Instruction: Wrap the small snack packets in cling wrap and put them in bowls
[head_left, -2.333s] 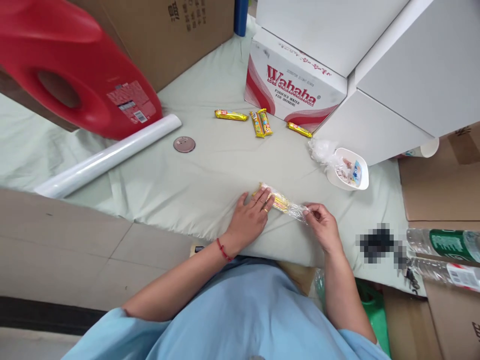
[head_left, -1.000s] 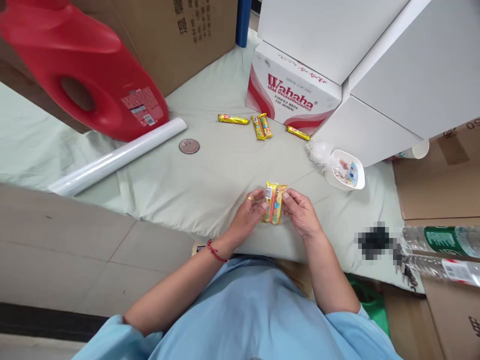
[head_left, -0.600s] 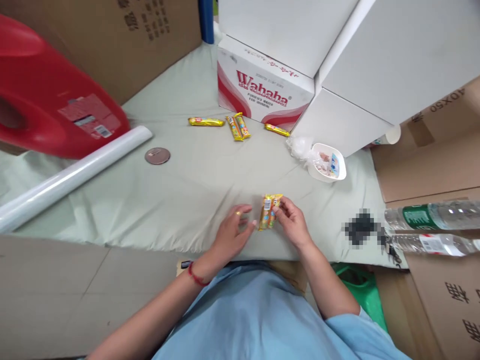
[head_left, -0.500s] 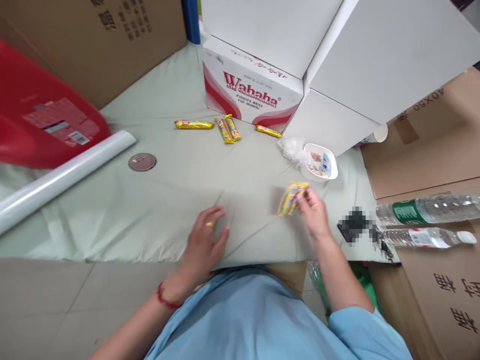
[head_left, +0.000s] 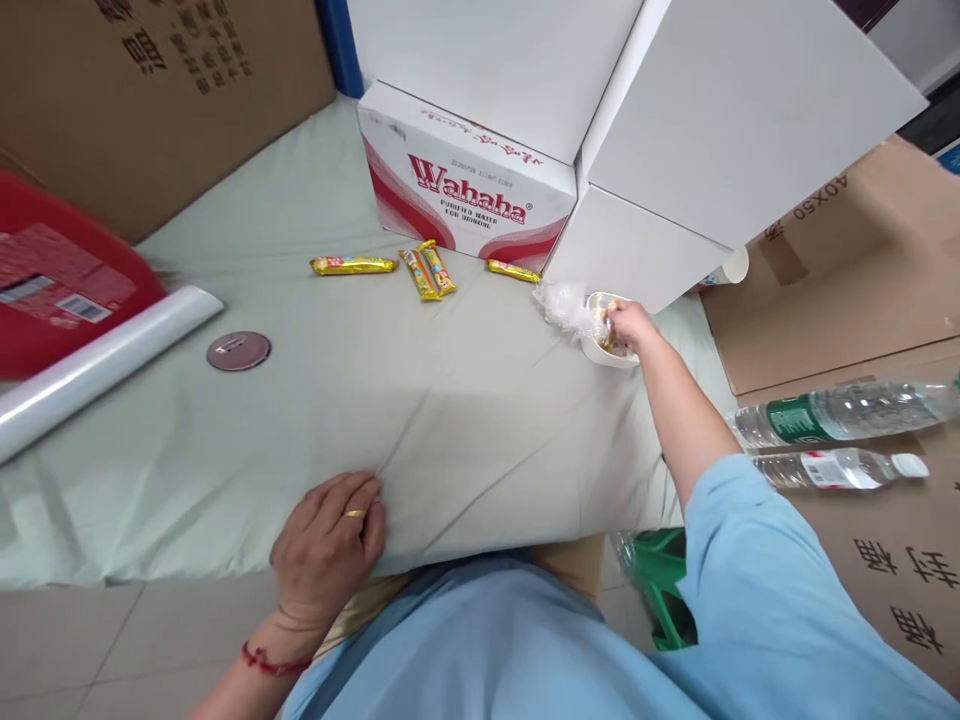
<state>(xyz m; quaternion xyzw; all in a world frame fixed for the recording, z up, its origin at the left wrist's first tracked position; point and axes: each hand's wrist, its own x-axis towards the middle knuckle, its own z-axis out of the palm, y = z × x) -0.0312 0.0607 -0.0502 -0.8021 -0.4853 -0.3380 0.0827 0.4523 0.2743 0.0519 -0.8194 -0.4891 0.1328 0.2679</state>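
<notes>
My right hand (head_left: 628, 326) reaches into a small white plastic tub (head_left: 609, 356), fingers closed on a yellow snack wrapper (head_left: 604, 318) that they partly hide. A crumpled clear plastic bag (head_left: 561, 304) lies against the tub's left side. Resting at the table's front edge, my left hand (head_left: 328, 535) holds nothing; its fingers lie flat, close together. Farther back are yellow-wrapped snack sticks: one stick (head_left: 354, 265) on the left, a pair of sticks (head_left: 428, 271) side by side, and another stick (head_left: 513, 271) by the printed carton.
A Wahaha water carton (head_left: 472, 190) and white boxes (head_left: 667, 130) stand at the back. At left are a red jug (head_left: 67, 275), a white roll (head_left: 112, 365) and a round brown disc (head_left: 238, 351). Two plastic bottles (head_left: 832, 412) lie at right near brown cardboard (head_left: 810, 260).
My right hand has moved forward with the yellow snack wrapper, from above the table into the white tub. My left hand has drawn back left to the table's front edge. The view has shifted slightly.
</notes>
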